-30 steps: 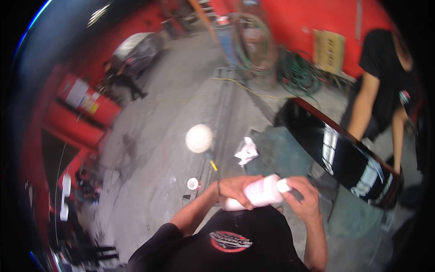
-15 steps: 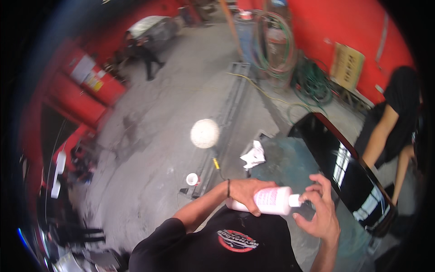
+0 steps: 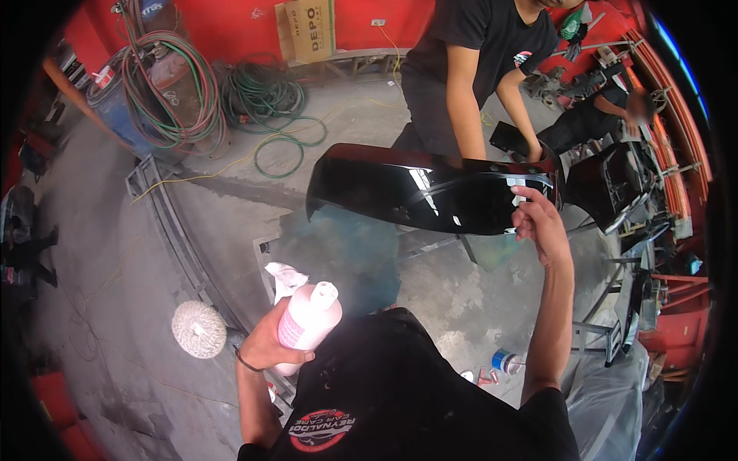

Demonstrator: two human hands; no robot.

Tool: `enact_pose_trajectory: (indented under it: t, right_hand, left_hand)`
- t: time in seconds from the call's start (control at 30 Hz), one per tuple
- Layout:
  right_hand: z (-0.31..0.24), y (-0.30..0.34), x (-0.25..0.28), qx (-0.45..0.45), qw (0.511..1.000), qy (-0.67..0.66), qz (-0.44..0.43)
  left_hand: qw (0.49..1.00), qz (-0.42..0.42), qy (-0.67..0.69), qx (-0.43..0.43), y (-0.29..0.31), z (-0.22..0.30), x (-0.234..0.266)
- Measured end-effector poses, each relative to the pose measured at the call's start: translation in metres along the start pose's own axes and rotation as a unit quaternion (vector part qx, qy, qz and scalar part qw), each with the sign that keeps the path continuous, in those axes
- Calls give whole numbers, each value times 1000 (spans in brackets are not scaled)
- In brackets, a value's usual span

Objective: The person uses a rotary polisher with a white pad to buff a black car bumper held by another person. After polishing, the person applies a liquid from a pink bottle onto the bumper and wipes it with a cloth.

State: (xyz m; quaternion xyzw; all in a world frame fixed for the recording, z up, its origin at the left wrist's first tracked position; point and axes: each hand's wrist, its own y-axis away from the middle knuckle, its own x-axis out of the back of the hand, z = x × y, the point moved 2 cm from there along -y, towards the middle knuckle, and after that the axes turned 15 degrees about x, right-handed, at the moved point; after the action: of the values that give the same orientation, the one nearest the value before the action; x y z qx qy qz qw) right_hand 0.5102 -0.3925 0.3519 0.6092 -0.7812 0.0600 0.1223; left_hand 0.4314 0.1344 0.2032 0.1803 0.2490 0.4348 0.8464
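Observation:
My left hand is wrapped round a white and pink plastic bottle, its narrow spout end pointing up and away from me. My right hand is raised at the right end of a long glossy black car panel, index finger stretched out and the others loosely bent. Nothing shows in its fingers; whether it touches the panel I cannot tell. A co-worker stands at the panel's far side with both arms reaching down to it. Left of my left hand is a round white fluffy polishing pad.
A crumpled white cloth lies beyond the bottle. Coiled green hose and gas cylinders stand at the back left. A metal rail runs along the floor. A blue can lies near my right forearm. Another person is farther right.
My view has swung right. My right hand has left the bottle's top and reached out to the black panel. The bottle, still in my left hand, has tipped more upright.

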Motion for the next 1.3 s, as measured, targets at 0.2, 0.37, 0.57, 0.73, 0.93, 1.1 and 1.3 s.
enact_pose_trajectory:
  t: [0.2, 0.37, 0.57, 0.73, 0.93, 1.1, 1.3]
  right_hand:
    - [21, 25, -154, 250, 818, 512, -84]
    - [40, -7, -290, 158, 725, 633, -223]
    - [49, -54, -371, 214, 721, 610, -252]
    - [6, -81, -326, 171, 757, 605, -175]
    - [-4, -75, -313, 136, 624, 712, -292]
    - [-51, -34, -230, 117, 575, 768, -258]
    - [-49, 32, -174, 206, 702, 662, -162]
  left_hand:
    - [997, -16, -71, 7, 7, -9, 28]
    - [998, -17, -53, -19, 14, -15, 39]
    - [998, 46, 28, -16, 42, -29, 56]
    - [989, 88, 116, -12, 62, -64, 63]
    - [990, 85, 110, -20, 51, -67, 67]
    - [988, 114, 98, -36, 43, -69, 65]
    - [992, 126, 4, -30, 14, -56, 71]
